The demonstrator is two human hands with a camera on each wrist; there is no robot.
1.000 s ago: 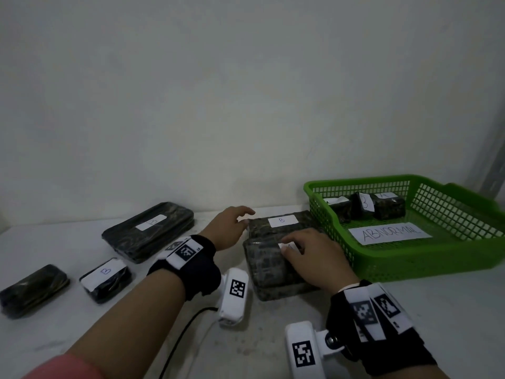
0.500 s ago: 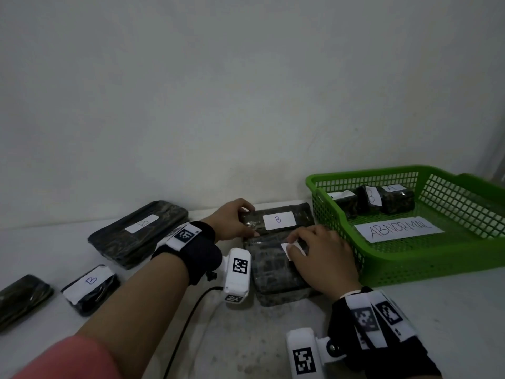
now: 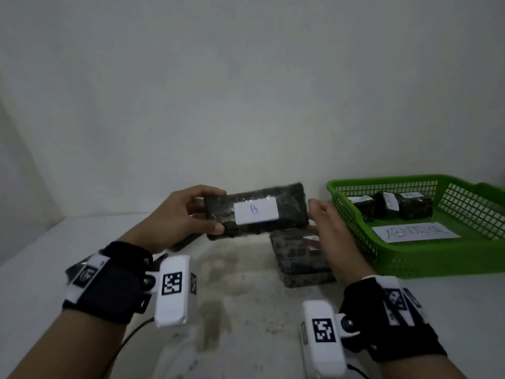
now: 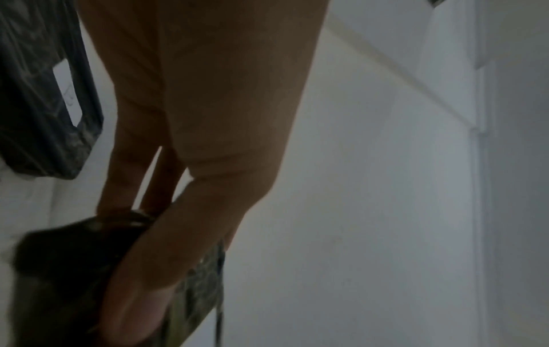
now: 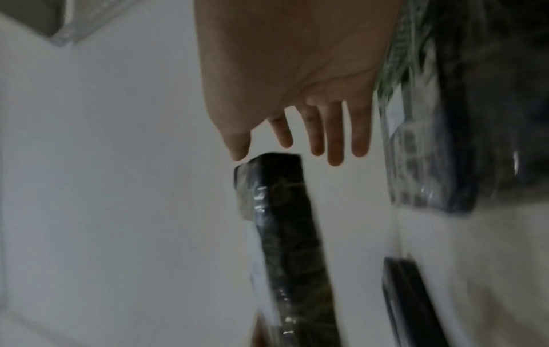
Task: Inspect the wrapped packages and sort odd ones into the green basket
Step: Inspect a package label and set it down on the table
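Observation:
My left hand [image 3: 191, 212] grips the left end of a dark wrapped package [image 3: 287, 206] with a white label marked B, held up above the table. In the left wrist view the thumb lies over the package [image 4: 68, 270]. My right hand [image 3: 325, 222] hovers open at the package's right end with straight fingers, the thumb tip close to its corner [image 5: 267, 164]. A second wrapped package [image 3: 297, 258] lies on the table below. The green basket [image 3: 437, 258] stands at the right with three small wrapped packages [image 3: 410, 206] and a paper sign reading ABNORMAL [image 3: 415, 232].
The white table [image 3: 246, 310] is stained in the middle and ends at a white wall. Another dark package [image 4: 38, 98] lies to the left behind my left wrist. A black cable [image 3: 131, 337] runs from the left wrist camera.
My left hand has lifted the B-labelled package off the table and turned its label toward me. My right hand left the lower package and rose, open, to the lifted one's right end.

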